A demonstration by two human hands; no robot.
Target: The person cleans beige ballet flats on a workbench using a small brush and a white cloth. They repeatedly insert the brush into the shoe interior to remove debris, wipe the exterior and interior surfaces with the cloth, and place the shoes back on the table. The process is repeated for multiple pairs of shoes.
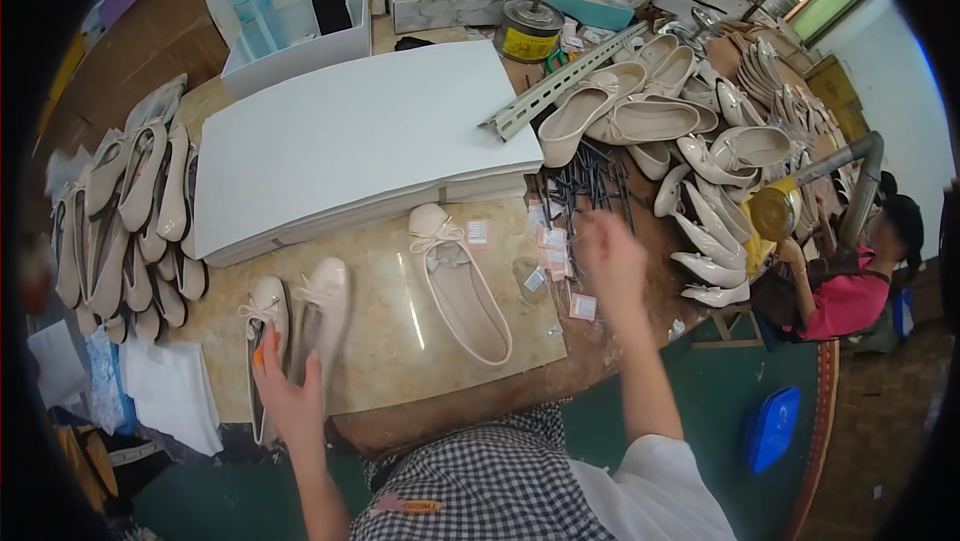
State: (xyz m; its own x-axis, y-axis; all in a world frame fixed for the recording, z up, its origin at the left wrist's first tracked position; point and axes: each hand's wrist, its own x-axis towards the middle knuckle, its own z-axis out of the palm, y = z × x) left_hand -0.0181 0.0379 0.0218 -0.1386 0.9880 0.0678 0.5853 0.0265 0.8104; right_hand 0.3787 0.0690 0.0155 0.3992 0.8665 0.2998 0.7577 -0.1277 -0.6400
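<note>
My left hand [288,391] is by two beige ballet flats at the left of the tabletop, thumb and fingers apart, with something orange on one finger. One flat [266,303] lies on its side; the other flat [328,306] is smeared by motion. Whether the hand touches them is hard to see. A third beige flat [470,311] with a bow lies sole down in the middle, with greyish stuffing in its toe. My right hand [612,256], blurred, hovers near small printed labels [582,307] and a heap of thin dark sticks [590,186].
A thick stack of white sheets [360,111] fills the back. Beige flats are piled at left [140,211] and right [650,116]. A slotted metal bar [570,81] and a tin [528,29] lie behind. A co-worker [850,286] in pink sits at the right.
</note>
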